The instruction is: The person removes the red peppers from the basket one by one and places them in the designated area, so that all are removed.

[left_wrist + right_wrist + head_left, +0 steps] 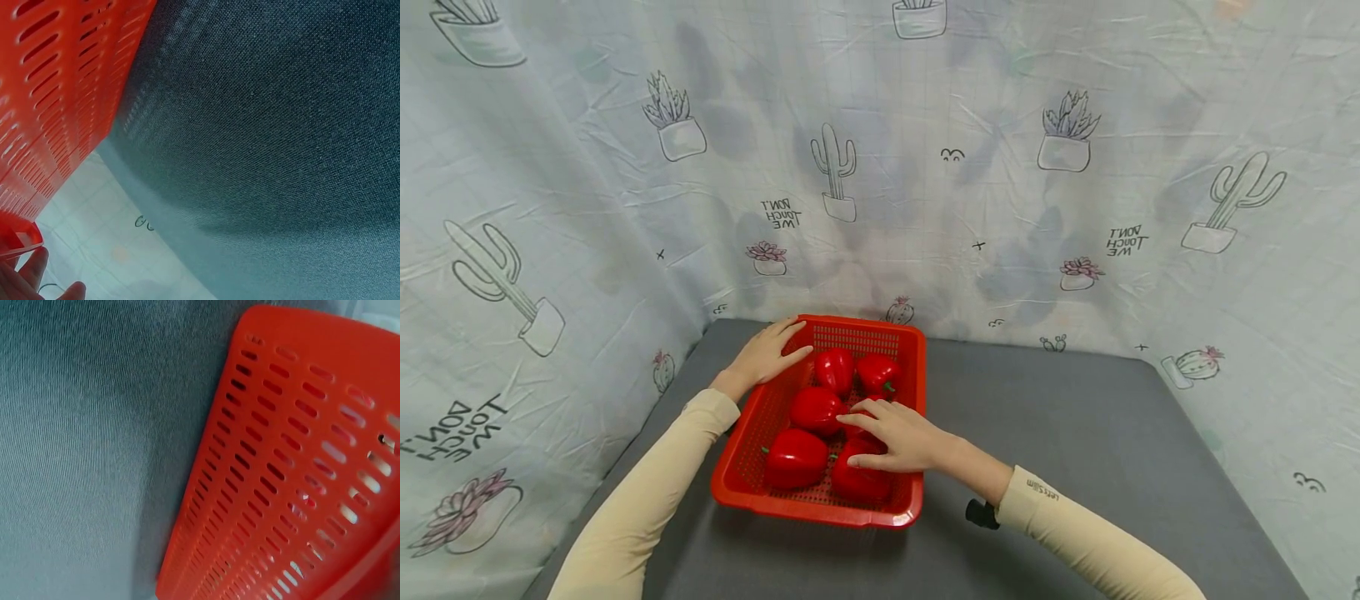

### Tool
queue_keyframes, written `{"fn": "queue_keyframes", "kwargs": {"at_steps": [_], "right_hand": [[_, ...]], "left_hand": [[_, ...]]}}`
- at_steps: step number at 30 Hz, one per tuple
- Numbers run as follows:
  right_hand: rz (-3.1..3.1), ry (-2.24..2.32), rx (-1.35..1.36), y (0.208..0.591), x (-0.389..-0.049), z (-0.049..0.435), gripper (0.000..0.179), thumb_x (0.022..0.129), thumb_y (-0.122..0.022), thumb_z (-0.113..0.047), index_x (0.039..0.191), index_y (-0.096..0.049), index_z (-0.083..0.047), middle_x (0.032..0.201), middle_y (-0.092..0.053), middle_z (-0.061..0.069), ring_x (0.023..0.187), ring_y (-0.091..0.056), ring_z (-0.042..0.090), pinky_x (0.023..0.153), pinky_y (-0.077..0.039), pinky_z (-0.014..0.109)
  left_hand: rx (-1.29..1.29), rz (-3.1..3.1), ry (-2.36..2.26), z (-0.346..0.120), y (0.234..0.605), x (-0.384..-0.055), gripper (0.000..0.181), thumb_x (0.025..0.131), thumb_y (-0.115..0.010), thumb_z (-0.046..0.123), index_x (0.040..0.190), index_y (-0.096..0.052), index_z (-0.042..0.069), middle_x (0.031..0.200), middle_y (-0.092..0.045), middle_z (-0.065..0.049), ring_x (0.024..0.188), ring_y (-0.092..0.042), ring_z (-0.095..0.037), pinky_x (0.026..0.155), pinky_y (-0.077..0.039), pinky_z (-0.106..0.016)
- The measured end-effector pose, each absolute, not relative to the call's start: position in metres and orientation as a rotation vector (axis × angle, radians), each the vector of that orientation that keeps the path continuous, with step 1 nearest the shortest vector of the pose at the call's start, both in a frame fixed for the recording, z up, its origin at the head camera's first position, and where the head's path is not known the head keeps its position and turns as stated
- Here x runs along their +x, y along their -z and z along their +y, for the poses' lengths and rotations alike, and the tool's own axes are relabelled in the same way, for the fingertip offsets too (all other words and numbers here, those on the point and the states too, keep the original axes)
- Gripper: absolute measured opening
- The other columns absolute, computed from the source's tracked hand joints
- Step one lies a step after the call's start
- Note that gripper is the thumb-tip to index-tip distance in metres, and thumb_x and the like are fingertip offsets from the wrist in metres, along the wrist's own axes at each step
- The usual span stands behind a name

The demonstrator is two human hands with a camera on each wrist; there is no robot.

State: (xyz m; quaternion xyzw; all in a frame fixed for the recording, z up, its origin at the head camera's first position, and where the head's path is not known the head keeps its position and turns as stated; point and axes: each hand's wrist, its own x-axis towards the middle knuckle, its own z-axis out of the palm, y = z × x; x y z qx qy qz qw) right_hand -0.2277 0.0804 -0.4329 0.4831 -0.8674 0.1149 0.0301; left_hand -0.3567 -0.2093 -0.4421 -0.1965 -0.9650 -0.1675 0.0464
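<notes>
A red plastic basket [825, 512] with slotted walls holds several glossy red bell peppers, some with green stems showing. My left hand [767, 354] rests at the far left part of the basket's rim, thumb pointing inward and fingers along the edge. In the left wrist view its fingertips [35, 265] show beside the rim. My right hand [904, 433] reaches over the right side of the basket, fingers spread above a bell pepper [859, 483] at the near right. Another bell pepper [816, 410] lies just left of its fingertips. The right wrist view shows the basket's outer wall [262, 456].
The basket stands on a grey cloth-covered table [1037, 417], toward its left side. Behind and on both sides hangs a pale curtain [910, 200] printed with potted cacti and succulents. A dark wrist device [982, 514] sits beneath the right forearm.
</notes>
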Motion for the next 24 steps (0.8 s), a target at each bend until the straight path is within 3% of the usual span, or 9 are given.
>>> {"fn": "queue_keyframes", "kwargs": {"at_steps": [8, 24], "right_hand": [[-2.66, -0.337, 1.53, 0.439, -0.225, 0.074, 0.064, 0.086, -0.047, -0.061, 0.138, -0.044, -0.023, 0.121, -0.05, -0.004, 0.104, -0.049, 0.007, 0.082, -0.048, 0.024], [-2.791, -0.288, 1.562, 0.442, -0.221, 0.069, 0.064, 0.078, -0.056, -0.064, 0.13, -0.053, -0.027, 0.114, -0.049, -0.007, 0.092, -0.049, 0.003, 0.074, -0.045, 0.015]], "left_hand": [[-0.598, -2.943, 0.527, -0.21, 0.443, -0.357, 0.07, 0.091, -0.041, 0.055, 0.145, -0.033, 0.012, 0.151, -0.026, -0.013, 0.136, -0.026, -0.037, 0.109, -0.019, -0.055], [-0.615, -2.933, 0.581, -0.212, 0.445, -0.358, 0.069, 0.092, -0.041, 0.055, 0.146, -0.032, 0.013, 0.152, -0.025, -0.012, 0.137, -0.024, -0.035, 0.11, -0.019, -0.053]]}}
